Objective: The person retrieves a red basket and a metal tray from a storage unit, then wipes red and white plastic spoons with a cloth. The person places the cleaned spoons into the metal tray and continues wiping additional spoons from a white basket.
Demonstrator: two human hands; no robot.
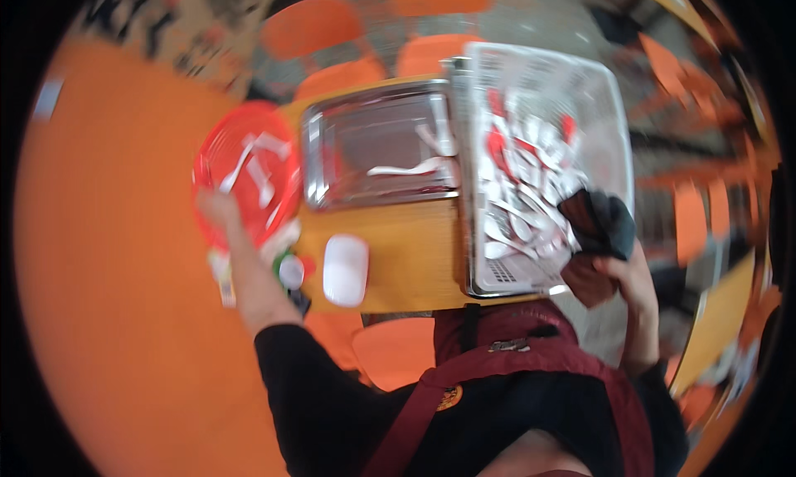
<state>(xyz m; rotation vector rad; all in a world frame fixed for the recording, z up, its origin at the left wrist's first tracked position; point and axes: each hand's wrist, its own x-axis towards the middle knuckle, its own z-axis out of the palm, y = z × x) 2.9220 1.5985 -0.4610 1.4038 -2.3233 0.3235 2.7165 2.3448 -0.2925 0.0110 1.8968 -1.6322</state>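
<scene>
At the near left rim of a red plastic basin [283,185] is my left hand [217,208], blurred, so its grip is unclear. Several white spoons [260,182] lie in the basin. My right hand [619,277] grips a bunched dark cloth [597,225], black and brown, over the near right corner of a white plastic basket [612,122]. The basket holds a heap of white soup spoons [522,225], some with red parts. Between basin and basket lies a shallow stainless steel tray [367,129], with a few white spoons [410,167] at its right side.
A white rounded container [346,270] stands near the front of the yellow-brown table [410,241]. Small items, including a white-topped one [291,272], sit below the basin. An orange wall [124,259] rises at left. Orange chairs [314,26] stand beyond the table, and one chair [395,352] nearby.
</scene>
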